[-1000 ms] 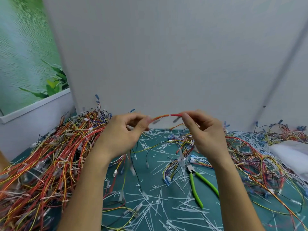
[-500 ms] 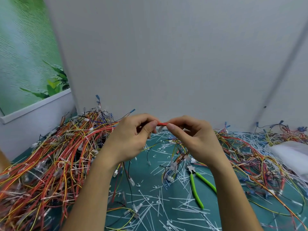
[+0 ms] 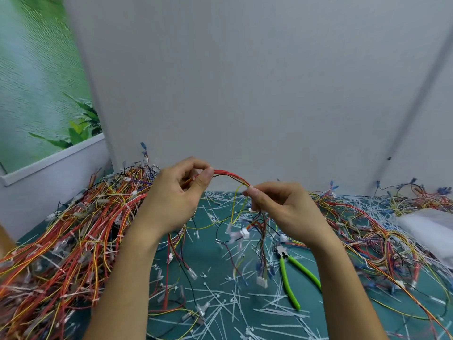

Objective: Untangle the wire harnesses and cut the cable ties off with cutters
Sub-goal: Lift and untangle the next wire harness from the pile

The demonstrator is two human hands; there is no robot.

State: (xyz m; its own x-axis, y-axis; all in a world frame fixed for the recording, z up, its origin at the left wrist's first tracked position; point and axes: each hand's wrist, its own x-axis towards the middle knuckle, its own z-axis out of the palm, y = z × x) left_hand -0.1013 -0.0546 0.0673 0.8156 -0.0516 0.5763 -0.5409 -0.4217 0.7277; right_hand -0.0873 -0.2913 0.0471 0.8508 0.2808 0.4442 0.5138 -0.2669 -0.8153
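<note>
Two bare hands are raised at centre frame above the green table top point(image 3: 208, 244), with one wire harness point(image 3: 230, 177) arched between them. The left hand point(image 3: 171, 200) pinches the red end of the bundle between thumb and forefinger, the other fingers curled. The right hand point(image 3: 282, 207) pinches the same bundle lower and further right, where red and yellow leads turn downward. Below that grip the leads hang loose and end in a white connector point(image 3: 261, 282) just above the table. The green-handled cutters point(image 3: 289, 278) lie on the table right of centre, in neither hand, with the handles spread and the jaws pointing up-frame, just beside the hanging leads. A large heap of harnesses point(image 3: 73, 241), red, orange and yellow, fills the left side of the frame. A thinner tangle point(image 3: 367, 229) runs along the right. Cut cable ties point(image 3: 245, 305), white, are scattered over the table, densest at bottom centre. A white bundle point(image 3: 429, 229) sits at the right edge, and its nature cannot be told. A white partition point(image 3: 245, 82) fills the upper frame.
</note>
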